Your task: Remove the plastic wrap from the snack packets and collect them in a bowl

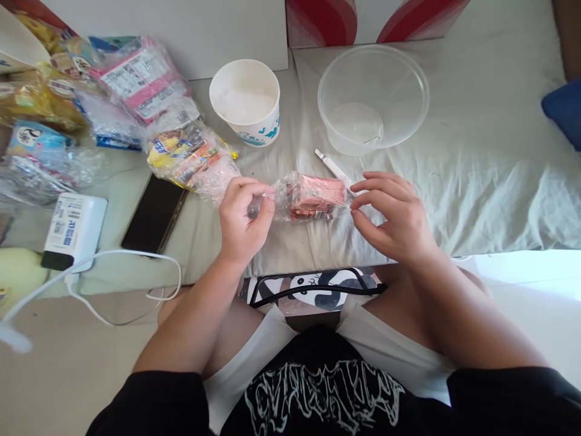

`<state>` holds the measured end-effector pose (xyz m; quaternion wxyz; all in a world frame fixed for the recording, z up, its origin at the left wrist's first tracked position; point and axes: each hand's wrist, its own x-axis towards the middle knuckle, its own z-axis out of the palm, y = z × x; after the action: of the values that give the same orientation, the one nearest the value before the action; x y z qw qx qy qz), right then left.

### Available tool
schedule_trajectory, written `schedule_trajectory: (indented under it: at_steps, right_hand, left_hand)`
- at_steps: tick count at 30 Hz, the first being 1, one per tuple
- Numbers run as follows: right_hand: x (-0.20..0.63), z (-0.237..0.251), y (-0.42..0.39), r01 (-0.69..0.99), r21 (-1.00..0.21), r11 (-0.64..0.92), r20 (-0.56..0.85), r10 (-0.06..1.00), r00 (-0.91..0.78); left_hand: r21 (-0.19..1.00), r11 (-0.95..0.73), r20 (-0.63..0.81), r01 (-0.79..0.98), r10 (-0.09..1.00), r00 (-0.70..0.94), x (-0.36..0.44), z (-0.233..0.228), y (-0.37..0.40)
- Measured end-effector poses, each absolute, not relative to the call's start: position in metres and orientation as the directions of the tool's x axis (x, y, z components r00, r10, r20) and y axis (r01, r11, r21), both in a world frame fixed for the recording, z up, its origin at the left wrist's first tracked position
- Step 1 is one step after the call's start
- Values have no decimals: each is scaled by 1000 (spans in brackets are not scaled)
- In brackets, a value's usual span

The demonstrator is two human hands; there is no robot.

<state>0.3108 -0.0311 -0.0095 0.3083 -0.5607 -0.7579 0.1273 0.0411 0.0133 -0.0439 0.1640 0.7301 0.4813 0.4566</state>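
Note:
A clear plastic bag (284, 192) with red and pink packets (320, 194) inside lies between my hands on the sheet. My left hand (247, 212) pinches the bag's left end between thumb and fingers. Closed at the fingertips, my right hand (393, 212) grips the clear plastic at the bag's right end, with the other fingers stretched forward. A slim white utility knife (333, 165) lies just behind the packets, its near end partly hidden behind them and my right fingers.
Behind stand a white paper tub (247, 103) and a clear round plastic bowl (372, 100). Wrapped packages (145, 79) and snack bags (190, 157) pile up at left. A black phone (157, 215) and a white power bank (77, 227) with a cable (136, 251) lie nearer me.

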Motion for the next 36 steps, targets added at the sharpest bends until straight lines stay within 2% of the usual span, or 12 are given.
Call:
schedule_trajectory:
  at_steps: [4, 7, 13, 15, 17, 19, 21, 24, 28, 31, 34, 36]
  right_hand:
    - [309, 0, -39, 729, -487, 481, 341, 873, -348]
    - [309, 5, -44, 710, -486, 510, 192, 855, -482]
    - [307, 10, -53, 784, -482, 391, -268, 786, -557]
    - [305, 12, -52, 832, -422, 361, -388, 757, -525]
    - [302, 14, -51, 898, -317, 304, -443, 790, -424]
    - [299, 14, -49, 947, -226, 227, -399, 866, -302]
    - [297, 13, -48, 959, -223, 176, -284, 929, -237]
    - [296, 5, -49, 916, -330, 230, -70, 961, -267]
    - [295, -10, -48, 810, -462, 361, 165, 932, -322]
    - [293, -20, -44, 753, -518, 406, 202, 913, -354]
    - [289, -29, -40, 754, -499, 427, 197, 903, -382]
    - [285, -33, -39, 747, -490, 449, 201, 892, -405]
  left_hand:
    - [630, -551, 607, 548, 789, 95, 36, -36, 7]
    - [641, -577, 621, 506, 777, 100, 33, -33, 2]
    - [839, -371, 347, 398, 928, 134, 26, -39, -5]
    - [876, -298, 245, 379, 952, 182, 25, -41, -5]
    - [867, -253, 156, 429, 956, 249, 26, -40, -5]
    - [793, -242, 77, 559, 950, 303, 30, -36, -6]
    - [697, -235, 3, 677, 946, 325, 34, -30, -7]
    - [633, -189, -93, 751, 944, 316, 39, -22, -8]
    - [587, -110, -189, 802, 945, 268, 40, -15, -7]
    - [604, -44, -276, 796, 925, 260, 41, -13, -7]
    - [565, -36, -334, 824, 903, 269, 40, -13, -7]
    - [598, -39, -341, 800, 892, 298, 39, -14, -7]
